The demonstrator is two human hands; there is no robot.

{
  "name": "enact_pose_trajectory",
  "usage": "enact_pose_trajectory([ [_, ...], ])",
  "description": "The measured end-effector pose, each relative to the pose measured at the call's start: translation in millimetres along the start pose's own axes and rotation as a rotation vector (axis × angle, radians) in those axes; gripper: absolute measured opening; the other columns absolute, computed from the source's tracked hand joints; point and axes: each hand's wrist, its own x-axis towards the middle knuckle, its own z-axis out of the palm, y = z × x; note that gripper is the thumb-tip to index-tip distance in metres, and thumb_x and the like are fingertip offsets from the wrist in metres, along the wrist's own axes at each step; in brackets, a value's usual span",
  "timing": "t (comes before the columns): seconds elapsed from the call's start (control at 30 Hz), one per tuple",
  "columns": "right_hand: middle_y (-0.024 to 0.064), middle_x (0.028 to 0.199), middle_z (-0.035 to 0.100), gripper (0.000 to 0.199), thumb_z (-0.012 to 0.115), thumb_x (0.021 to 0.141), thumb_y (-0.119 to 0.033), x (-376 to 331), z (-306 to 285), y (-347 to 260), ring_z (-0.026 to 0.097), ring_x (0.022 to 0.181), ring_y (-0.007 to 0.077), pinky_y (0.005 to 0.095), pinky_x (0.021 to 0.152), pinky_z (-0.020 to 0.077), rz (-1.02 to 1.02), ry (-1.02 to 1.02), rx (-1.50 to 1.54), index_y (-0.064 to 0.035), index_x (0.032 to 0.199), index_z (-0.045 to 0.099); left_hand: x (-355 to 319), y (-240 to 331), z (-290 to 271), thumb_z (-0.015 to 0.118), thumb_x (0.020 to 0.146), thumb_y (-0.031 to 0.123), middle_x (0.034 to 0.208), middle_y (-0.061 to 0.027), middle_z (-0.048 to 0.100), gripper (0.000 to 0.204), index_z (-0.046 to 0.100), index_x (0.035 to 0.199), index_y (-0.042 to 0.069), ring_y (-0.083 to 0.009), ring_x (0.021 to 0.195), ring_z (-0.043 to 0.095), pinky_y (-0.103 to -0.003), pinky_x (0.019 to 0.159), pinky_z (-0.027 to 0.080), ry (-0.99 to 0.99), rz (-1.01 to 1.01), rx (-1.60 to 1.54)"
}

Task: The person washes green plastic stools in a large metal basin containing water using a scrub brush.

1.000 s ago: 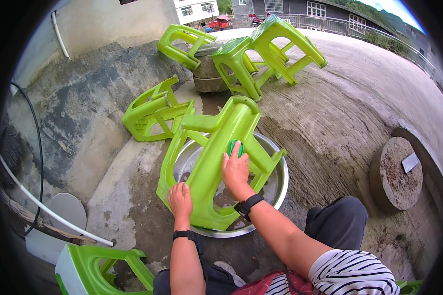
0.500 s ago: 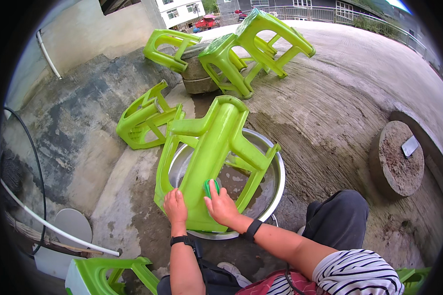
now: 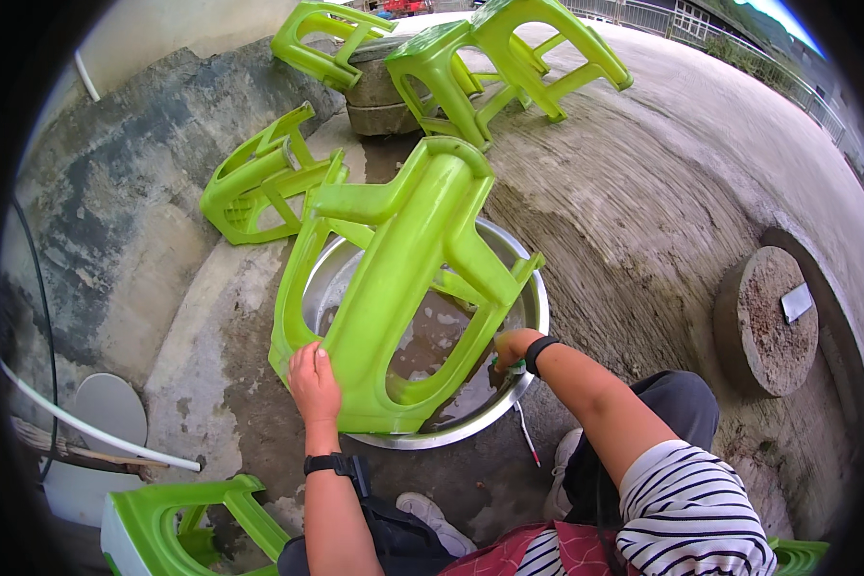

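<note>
A green plastic stool (image 3: 394,274) lies tilted across a round metal basin (image 3: 544,317) of murky water. My left hand (image 3: 314,386) grips the stool's near left edge, thumb and fingers closed on the plastic. On the basin's right side, my right hand (image 3: 512,348) reaches down at the water inside the rim. A bit of a green scrubber (image 3: 517,367) shows beside that hand; its fingers are mostly hidden.
Another green stool (image 3: 259,182) lies tipped at the far left. More green stools (image 3: 437,67) stand around a round stone block (image 3: 379,96). At right a concrete cylinder (image 3: 754,326) bears a phone (image 3: 796,302). A white pipe (image 3: 115,432) runs at the left.
My right hand has left the stool's surface and moved right and down into the basin with the green scrubber. My left hand stays on the stool's edge. The view has tipped downward.
</note>
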Motion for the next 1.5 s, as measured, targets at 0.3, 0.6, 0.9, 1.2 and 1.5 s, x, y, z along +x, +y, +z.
enact_pose_trajectory([
  [0.3,0.0103,0.147,0.043,0.053,0.049,0.094,-0.033,105,39,17,0.043,0.133,0.0314,0.0573,0.104,0.0333,0.331,0.177,-0.298,-0.0148,0.143,0.044,-3,3,-7,0.049,0.092,0.017,0.105,-0.0157,0.062,0.024,0.061,0.104,0.0,-0.0339,0.104,0.055,-0.042,0.092,0.041,-0.03,-0.048,-0.008],
  [0.6,0.0146,0.141,0.05,0.057,0.063,0.089,-0.03,35,35,-65,0.046,0.128,0.032,0.0411,0.104,0.0376,-0.393,-0.487,-0.135,-0.0161,0.142,0.045,-3,6,-8,0.052,0.091,0.019,0.105,-0.0138,0.062,0.023,0.061,0.103,0.001,-0.0318,0.105,0.055,-0.041,0.091,0.04,-0.045,-0.074,-0.002],
  [0.9,0.0213,0.103,0.066,0.056,0.063,0.084,-0.025,-155,-135,-64,0.063,0.098,0.0367,0.0461,0.083,0.0501,-0.306,0.609,0.064,-0.0125,0.137,0.048,-7,1,-10,0.055,0.09,0.021,0.101,-0.0105,0.064,0.021,0.062,0.101,0.005,-0.0299,0.103,0.056,-0.041,0.09,0.04,0.034,-0.087,0.037],
  [1.2,0.0211,0.094,0.051,0.062,0.063,0.087,-0.019,-167,-91,-113,0.056,0.088,0.037,0.0443,0.08,0.0466,-0.304,1.235,0.368,-0.0169,0.145,0.04,-8,-1,-10,0.056,0.089,0.021,0.1,-0.01,0.064,0.02,0.062,0.1,0.005,-0.029,0.103,0.056,-0.041,0.089,0.04,0.045,-0.029,0.049],
  [1.5,0.0272,0.109,0.046,0.084,0.066,0.085,-0.012,-74,-82,-128,0.048,0.099,0.0415,0.0496,0.086,0.0424,0.027,1.581,0.119,-0.0105,0.152,0.015,-8,6,-8,0.055,0.089,0.02,0.1,-0.0093,0.064,0.02,0.063,0.099,0.005,-0.0285,0.104,0.056,-0.041,0.089,0.039,0.057,-0.052,0.063],
])
